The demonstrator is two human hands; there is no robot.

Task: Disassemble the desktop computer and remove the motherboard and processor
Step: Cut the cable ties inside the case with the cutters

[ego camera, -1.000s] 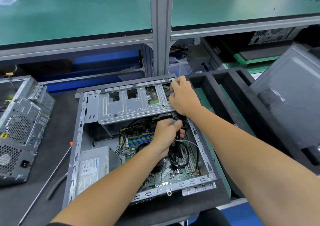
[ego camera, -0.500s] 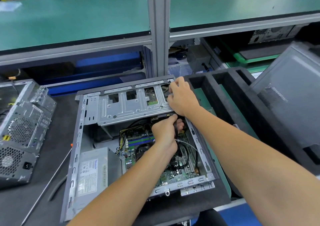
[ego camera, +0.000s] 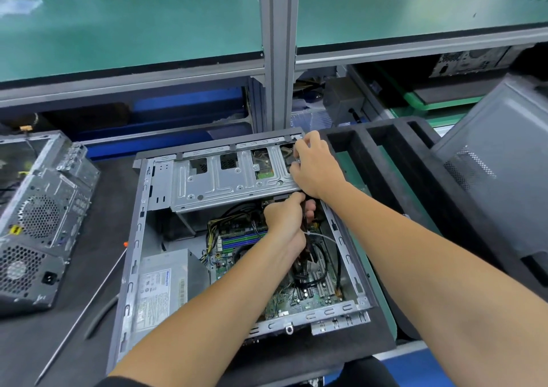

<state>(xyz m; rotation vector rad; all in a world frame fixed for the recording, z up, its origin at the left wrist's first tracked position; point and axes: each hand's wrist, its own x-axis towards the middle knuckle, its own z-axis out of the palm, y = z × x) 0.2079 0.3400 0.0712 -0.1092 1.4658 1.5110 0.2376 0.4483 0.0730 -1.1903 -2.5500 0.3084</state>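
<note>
Far left of the frame, a second stripped chassis [ego camera: 35,220] lies on the dark worktop [ego camera: 89,297], and a long screwdriver [ego camera: 80,312] with an orange tip lies on the mat between it and the case being worked on.

Centre frame now: the open desktop case [ego camera: 133,268] lies on its side, power supply [ego camera: 163,288] low on its left side, motherboard [ego camera: 299,294] still seated in the floor of the case, green board and blue memory slots showing. Over it, at the case's upper edge, sits the metal drive cage [ego camera: 231,182].

And here is the action. The left hand [ego camera: 286,223] is curled around a bundle of dark cables [ego camera: 307,250] right under the cage's lower edge, fingers wrapped tight. Compared with a second ago it has crept up the frame, closer in under the cage, where before it gripped lower over the board. I read that as working a connector free from the drive, though the plug itself is hidden.

Right of that, the right hand [ego camera: 315,167] clamps the cage's right end, fingers hooked over the metal, much as it was a second ago. It looks like a bracing hold.

Further right, a black foam tray [ego camera: 382,161] waits, and a grey side panel [ego camera: 498,179] leans at the frame's edge.

Motherboard and processor are not out yet; the cables and likely this cage go first.
</note>
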